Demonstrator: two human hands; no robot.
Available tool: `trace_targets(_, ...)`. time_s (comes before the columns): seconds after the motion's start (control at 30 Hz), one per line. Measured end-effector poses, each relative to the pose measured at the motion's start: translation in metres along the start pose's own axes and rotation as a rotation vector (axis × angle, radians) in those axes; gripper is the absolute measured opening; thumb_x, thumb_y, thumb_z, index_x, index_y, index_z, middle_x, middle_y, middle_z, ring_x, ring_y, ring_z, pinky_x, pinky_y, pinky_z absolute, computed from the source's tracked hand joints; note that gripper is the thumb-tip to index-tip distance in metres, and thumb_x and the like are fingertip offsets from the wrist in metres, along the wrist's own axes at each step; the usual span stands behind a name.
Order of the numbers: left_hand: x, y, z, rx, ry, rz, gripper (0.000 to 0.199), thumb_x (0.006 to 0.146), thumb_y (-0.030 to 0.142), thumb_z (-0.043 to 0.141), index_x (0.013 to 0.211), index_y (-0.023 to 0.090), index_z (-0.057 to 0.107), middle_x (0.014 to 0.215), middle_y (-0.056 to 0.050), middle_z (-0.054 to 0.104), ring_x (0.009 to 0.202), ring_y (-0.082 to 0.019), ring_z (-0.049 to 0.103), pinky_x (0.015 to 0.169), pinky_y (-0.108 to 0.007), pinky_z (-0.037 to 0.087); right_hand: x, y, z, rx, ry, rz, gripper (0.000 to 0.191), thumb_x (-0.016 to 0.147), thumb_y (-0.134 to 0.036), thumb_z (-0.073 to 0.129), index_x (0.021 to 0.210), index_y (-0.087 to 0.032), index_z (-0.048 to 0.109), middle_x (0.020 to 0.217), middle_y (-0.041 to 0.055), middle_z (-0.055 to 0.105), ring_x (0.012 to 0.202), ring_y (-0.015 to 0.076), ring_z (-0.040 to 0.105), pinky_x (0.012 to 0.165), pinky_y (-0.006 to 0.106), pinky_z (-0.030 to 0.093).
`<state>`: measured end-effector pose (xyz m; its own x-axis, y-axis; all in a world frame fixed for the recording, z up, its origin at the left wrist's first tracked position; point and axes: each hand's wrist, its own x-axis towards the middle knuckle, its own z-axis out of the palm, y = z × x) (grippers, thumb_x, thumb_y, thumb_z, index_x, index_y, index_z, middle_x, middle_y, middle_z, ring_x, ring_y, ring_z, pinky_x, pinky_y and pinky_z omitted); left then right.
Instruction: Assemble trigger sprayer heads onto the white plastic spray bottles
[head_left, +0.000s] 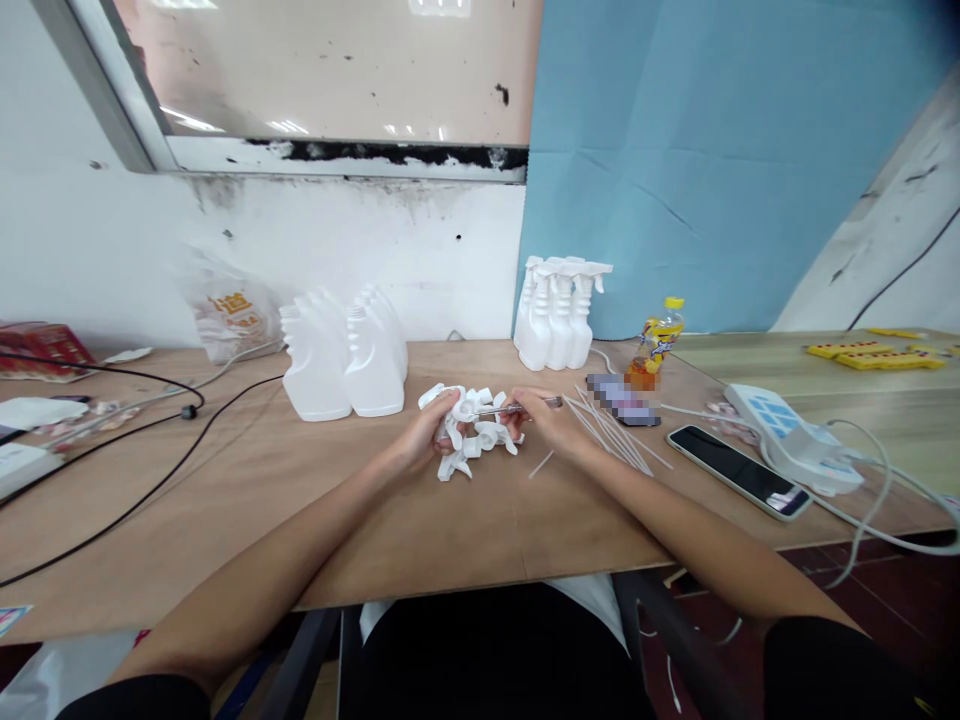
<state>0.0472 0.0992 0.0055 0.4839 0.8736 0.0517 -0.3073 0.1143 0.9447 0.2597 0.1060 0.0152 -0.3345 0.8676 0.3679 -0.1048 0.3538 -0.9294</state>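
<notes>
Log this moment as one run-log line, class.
left hand: holds white spray head | right hand: holds slim metal tool | table: loose spray heads, thin tubes, white bottles

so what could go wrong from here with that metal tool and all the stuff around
The metal tool in the right hand points at the white trigger head in the left hand, so a slip might nick a finger. The right forearm could brush the thin white tubes and scatter them.
</notes>
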Motion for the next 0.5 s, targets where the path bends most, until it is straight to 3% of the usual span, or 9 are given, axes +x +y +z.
trace_targets(0.13, 0.002, 0.0, -0.007, -0.155, -0.112, -0.148, 0.044, 0.09, 0.057, 0.056, 0.078, 0.015, 0.054, 0.064, 0.002, 0.047, 0.04, -0.002, 0.027, 0.035, -0.015, 0.012, -0.007, 0.003, 0.001, -0.069, -0.15, -0.075, 0.04, 0.097, -0.049, 0.047, 0.101, -0.016, 0.069, 0.06, 0.0009, 0.064, 0.049, 0.0149, 0.06, 0.051, 0.027, 0.049)
trace_targets(0.23, 0.003, 0.001, -0.01, -0.186, -0.118, -0.18, 0.044, 0.091, 0.057, 0.056, 0.08, 0.014, 0.054, 0.065, 0.002, 0.047, 0.04, -0.001, 0.027, 0.035, -0.013, 0.012, -0.008, 0.007, -0.003, -0.341, -0.184, -0.367, 0.038, 0.097, -0.04, 0.052, 0.128, -0.022, 0.06, 0.11, 0.0109, 0.071, 0.086, 0.019, 0.07, 0.072, 0.032, 0.057)
trace_targets(0.3, 0.002, 0.001, -0.009, -0.167, -0.097, -0.191, 0.047, 0.09, 0.06, 0.056, 0.08, 0.014, 0.054, 0.065, 0.001, 0.049, 0.04, -0.001, 0.028, 0.035, -0.013, 0.012, -0.006, 0.01, -0.005, -0.558, -0.268, -0.581, 0.041, 0.095, -0.033, 0.057, 0.135, -0.024, 0.056, 0.143, 0.0135, 0.055, 0.115, 0.0222, 0.063, 0.093, 0.038, 0.054)
trace_targets(0.33, 0.001, 0.001, -0.007, -0.151, -0.084, -0.188, 0.048, 0.089, 0.062, 0.057, 0.08, 0.014, 0.054, 0.064, 0.001, 0.049, 0.04, -0.001, 0.029, 0.035, -0.013, 0.012, -0.005, 0.012, -0.005, -0.644, -0.318, -0.665, 0.041, 0.095, -0.03, 0.056, 0.136, -0.025, 0.057, 0.15, 0.013, 0.048, 0.125, 0.023, 0.058, 0.1, 0.041, 0.051)
trace_targets(0.4, 0.0, 0.001, -0.002, -0.111, -0.062, -0.157, 0.047, 0.088, 0.061, 0.059, 0.082, 0.015, 0.053, 0.065, 0.001, 0.05, 0.04, -0.002, 0.032, 0.036, -0.013, 0.015, -0.002, 0.015, -0.005, -0.735, -0.357, -0.769, 0.037, 0.097, -0.023, 0.052, 0.133, -0.025, 0.06, 0.149, 0.0114, 0.05, 0.131, 0.0224, 0.054, 0.107, 0.042, 0.047)
trace_targets(0.5, 0.001, 0.001, 0.0, -0.015, 0.013, 0.005, 0.038, 0.085, 0.053, 0.065, 0.089, 0.018, 0.051, 0.073, 0.001, 0.056, 0.044, -0.004, 0.041, 0.038, -0.015, 0.024, -0.001, 0.016, -0.005, -0.708, -0.283, -0.767, 0.036, 0.099, -0.019, 0.044, 0.129, -0.025, 0.063, 0.14, 0.0098, 0.06, 0.13, 0.0212, 0.057, 0.109, 0.042, 0.046)
